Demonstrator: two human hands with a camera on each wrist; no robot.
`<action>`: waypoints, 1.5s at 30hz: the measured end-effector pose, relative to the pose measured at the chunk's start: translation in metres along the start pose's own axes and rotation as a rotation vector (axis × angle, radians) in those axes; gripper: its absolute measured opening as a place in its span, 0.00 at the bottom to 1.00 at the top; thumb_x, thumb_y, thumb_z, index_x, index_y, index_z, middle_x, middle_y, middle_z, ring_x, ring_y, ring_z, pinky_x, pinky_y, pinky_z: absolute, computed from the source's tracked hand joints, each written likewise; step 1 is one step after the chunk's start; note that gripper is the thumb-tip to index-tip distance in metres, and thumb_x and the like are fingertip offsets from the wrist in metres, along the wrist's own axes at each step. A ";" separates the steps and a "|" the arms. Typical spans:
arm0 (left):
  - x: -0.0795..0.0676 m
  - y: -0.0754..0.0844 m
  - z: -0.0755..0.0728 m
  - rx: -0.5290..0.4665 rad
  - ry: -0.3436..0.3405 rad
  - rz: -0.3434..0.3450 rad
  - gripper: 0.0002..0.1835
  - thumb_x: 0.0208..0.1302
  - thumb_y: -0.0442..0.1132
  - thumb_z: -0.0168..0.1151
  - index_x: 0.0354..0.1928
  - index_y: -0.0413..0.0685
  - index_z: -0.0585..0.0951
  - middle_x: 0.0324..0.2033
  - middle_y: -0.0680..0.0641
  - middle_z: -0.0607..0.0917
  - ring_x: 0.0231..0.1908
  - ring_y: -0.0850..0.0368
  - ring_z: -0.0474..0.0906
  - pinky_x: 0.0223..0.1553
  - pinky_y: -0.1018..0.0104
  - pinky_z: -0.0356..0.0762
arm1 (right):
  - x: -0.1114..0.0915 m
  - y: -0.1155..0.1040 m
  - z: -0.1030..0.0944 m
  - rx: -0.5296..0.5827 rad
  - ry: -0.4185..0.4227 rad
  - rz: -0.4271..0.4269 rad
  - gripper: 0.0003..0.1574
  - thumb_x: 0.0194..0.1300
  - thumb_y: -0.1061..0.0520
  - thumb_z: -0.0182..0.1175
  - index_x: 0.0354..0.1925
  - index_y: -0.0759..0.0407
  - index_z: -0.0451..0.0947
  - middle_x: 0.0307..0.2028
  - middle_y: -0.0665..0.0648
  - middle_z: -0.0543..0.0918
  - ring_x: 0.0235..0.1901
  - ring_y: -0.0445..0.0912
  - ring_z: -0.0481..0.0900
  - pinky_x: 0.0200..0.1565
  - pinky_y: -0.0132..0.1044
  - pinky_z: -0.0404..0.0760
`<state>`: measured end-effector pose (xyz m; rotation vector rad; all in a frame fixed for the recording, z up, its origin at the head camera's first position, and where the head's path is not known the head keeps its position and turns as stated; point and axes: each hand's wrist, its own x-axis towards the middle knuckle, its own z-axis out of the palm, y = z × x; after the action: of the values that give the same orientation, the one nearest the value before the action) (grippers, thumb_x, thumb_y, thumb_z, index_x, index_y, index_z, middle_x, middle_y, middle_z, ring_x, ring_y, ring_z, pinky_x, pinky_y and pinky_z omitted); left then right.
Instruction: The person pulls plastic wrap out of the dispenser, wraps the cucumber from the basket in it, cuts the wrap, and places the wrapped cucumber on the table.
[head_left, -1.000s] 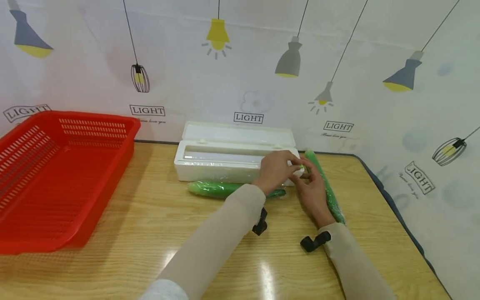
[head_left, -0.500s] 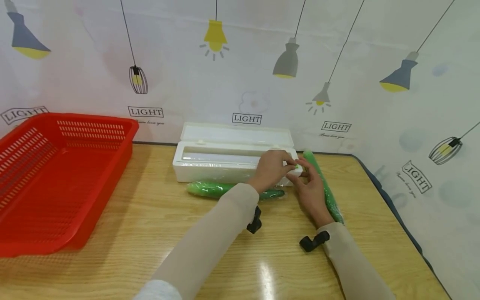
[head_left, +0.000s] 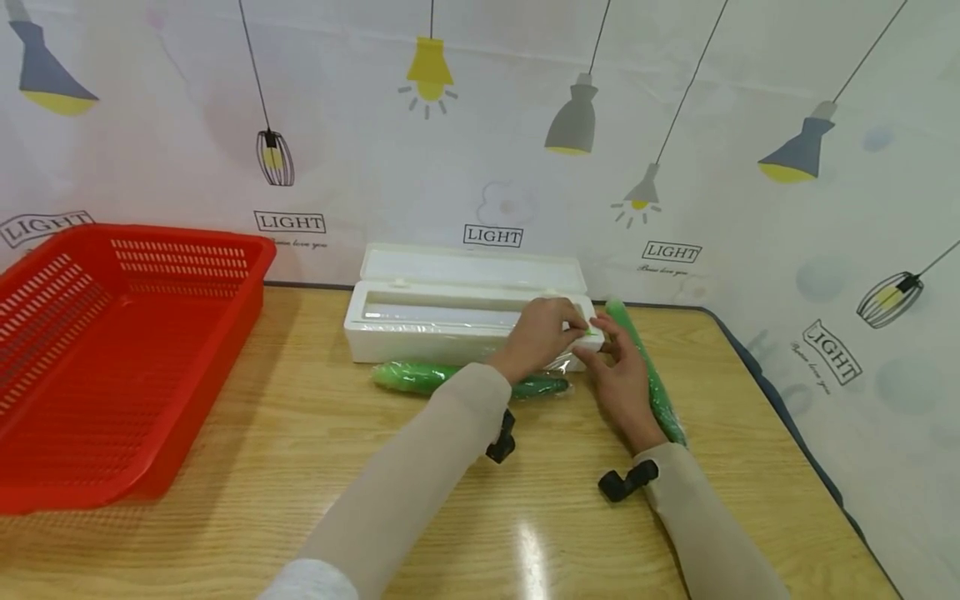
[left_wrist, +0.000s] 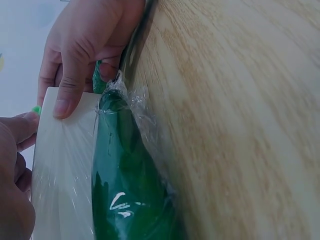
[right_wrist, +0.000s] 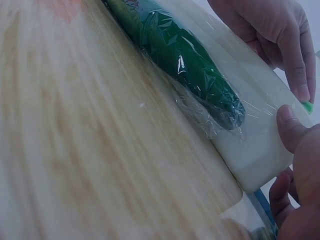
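A white cling film dispenser [head_left: 420, 346] stands by the wall, its lid tipped back and a white roll inside. At its right end my left hand [head_left: 538, 333] pinches a small green slider [right_wrist: 308, 106] on the top edge. My right hand [head_left: 622, 379] grips that same end, thumb [left_wrist: 65, 97] on the front face and fingers round the corner. Against the dispenser's front lies a film-wrapped cucumber [head_left: 416, 377], partly hidden by my left forearm in the head view. Clear film stretches from the dispenser's edge down to this cucumber.
A second wrapped cucumber [head_left: 660, 392] lies slantwise just right of my right hand. To the left sits a large red plastic basket [head_left: 180, 417]. The wooden table [head_left: 570, 533] meets a lamp-printed wall covering [head_left: 360, 108] behind the dispenser.
My left hand has shifted slightly left along the dispenser's top edge with the green slider. The right hand keeps its hold on the end. The head view has turned a little.
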<state>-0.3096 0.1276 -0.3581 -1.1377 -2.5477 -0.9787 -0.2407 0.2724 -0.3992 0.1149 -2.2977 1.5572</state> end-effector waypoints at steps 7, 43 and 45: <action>-0.003 -0.004 -0.002 0.002 -0.003 0.039 0.06 0.63 0.35 0.65 0.39 0.43 0.87 0.38 0.50 0.85 0.41 0.58 0.80 0.46 0.73 0.72 | -0.001 -0.001 0.002 -0.002 0.006 -0.005 0.30 0.64 0.61 0.63 0.63 0.62 0.68 0.70 0.53 0.60 0.44 0.51 0.73 0.35 0.27 0.74; -0.021 -0.026 -0.018 -0.032 0.045 0.078 0.06 0.61 0.34 0.65 0.38 0.42 0.87 0.35 0.49 0.85 0.38 0.58 0.80 0.43 0.74 0.74 | 0.000 0.000 0.000 0.006 0.018 -0.039 0.30 0.64 0.65 0.62 0.63 0.66 0.67 0.67 0.58 0.64 0.45 0.53 0.74 0.36 0.24 0.73; -0.022 -0.026 -0.019 -0.039 0.049 0.080 0.06 0.61 0.34 0.65 0.39 0.42 0.87 0.35 0.48 0.85 0.38 0.58 0.80 0.42 0.74 0.74 | 0.000 0.000 0.000 0.008 0.020 -0.039 0.29 0.63 0.65 0.62 0.62 0.66 0.68 0.67 0.58 0.65 0.45 0.53 0.74 0.36 0.24 0.73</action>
<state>-0.3150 0.0899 -0.3656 -1.2005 -2.4358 -1.0274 -0.2403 0.2723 -0.3989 0.1440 -2.2607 1.5416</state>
